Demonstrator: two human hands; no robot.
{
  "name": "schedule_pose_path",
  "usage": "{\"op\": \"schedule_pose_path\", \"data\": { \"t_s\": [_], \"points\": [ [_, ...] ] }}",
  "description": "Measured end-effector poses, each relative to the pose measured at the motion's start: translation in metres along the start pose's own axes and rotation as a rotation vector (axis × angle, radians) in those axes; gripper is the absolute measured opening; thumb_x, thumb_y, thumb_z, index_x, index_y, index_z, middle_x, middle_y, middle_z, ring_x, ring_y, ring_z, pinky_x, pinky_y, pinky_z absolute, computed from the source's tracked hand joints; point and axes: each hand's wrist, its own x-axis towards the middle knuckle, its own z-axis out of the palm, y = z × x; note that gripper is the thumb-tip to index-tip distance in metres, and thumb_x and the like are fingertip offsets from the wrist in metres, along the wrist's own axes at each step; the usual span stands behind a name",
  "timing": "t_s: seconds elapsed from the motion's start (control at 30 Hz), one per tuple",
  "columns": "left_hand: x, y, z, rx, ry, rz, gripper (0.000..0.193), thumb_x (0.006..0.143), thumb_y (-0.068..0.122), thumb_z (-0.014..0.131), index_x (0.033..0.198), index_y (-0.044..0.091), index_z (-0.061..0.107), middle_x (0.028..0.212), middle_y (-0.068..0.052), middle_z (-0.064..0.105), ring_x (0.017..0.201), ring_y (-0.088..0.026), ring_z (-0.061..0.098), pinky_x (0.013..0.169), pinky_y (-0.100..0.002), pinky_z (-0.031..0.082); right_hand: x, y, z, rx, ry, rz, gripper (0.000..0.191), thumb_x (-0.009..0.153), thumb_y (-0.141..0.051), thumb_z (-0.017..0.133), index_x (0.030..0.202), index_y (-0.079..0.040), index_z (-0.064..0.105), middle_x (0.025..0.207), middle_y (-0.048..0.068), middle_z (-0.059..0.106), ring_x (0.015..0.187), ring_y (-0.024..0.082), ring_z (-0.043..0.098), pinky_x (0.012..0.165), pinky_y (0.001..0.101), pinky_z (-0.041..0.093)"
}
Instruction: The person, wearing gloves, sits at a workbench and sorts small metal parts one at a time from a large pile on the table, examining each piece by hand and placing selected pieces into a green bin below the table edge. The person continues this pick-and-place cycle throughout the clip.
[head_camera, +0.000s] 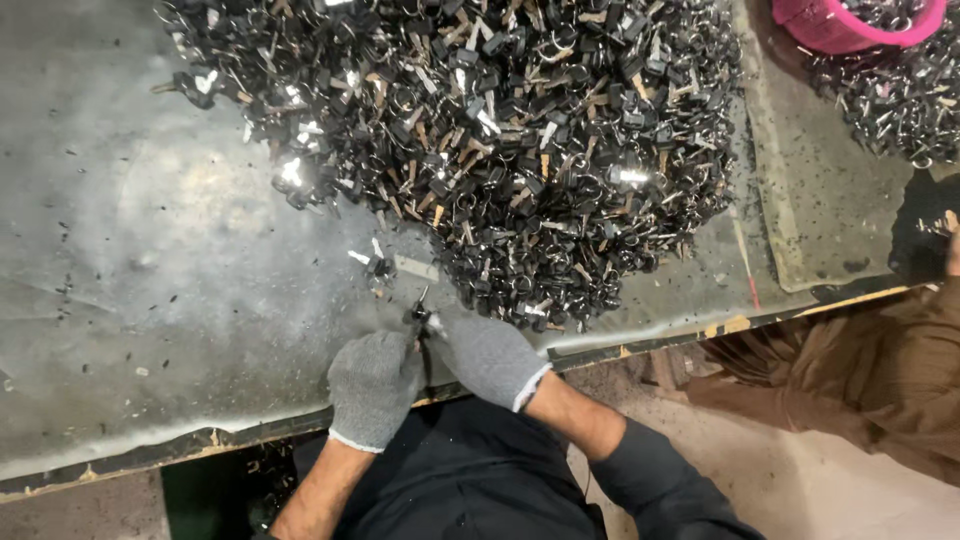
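grey knit gloves on both hands | left hand (373, 385) and right hand (487, 355) pinch one small black-and-metal piece (418, 318) together at lower centre, likely steadying it | heap of keyed parts (480, 130) fills upper centre of worktop (150, 300) within reach | pink tub (850, 22) upper right, no labels visible

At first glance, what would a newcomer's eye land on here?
A huge heap of small black and metal parts with rings fills the top middle of the grey worktable. At its near edge, the left hand and right hand, both in grey gloves, pinch one small dark piece together. A pink tub sits top right, and another person in brown is at the right.
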Motion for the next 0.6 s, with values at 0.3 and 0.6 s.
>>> {"op": "schedule_pose_path", "data": {
  "t_s": [0.3, 0.6],
  "points": [
    [0.007, 0.008, -0.020, -0.111, -0.133, -0.092, 0.011, 0.084, 0.015, 0.075, 0.091, 0.012, 0.068, 0.085, -0.009, 0.067, 0.078, -0.030, 0.068, 0.070, -0.045, 0.055, -0.002, -0.001, -0.029, -0.042, -0.085, -0.134, 0.027, 0.107, -0.023, 0.048, 0.115, 0.000, 0.060, 0.095, 0.018, 0.069, 0.064, 0.028, 0.072, 0.052, 0.0394, 0.058],
    [0.069, 0.005, -0.021, -0.026, -0.395, 0.318, 0.044, 0.061, 0.020, 0.071, 0.105, 0.015, 0.072, 0.109, -0.009, 0.071, 0.102, -0.036, 0.067, 0.089, -0.045, 0.053, -0.022, -0.010, -0.011, 0.044, -0.008, -0.123, 0.031, 0.091, -0.023, 0.070, 0.105, 0.004, 0.064, 0.095, 0.026, 0.070, 0.077, 0.038, 0.072, 0.067, 0.0480, 0.059]
  ]
}}
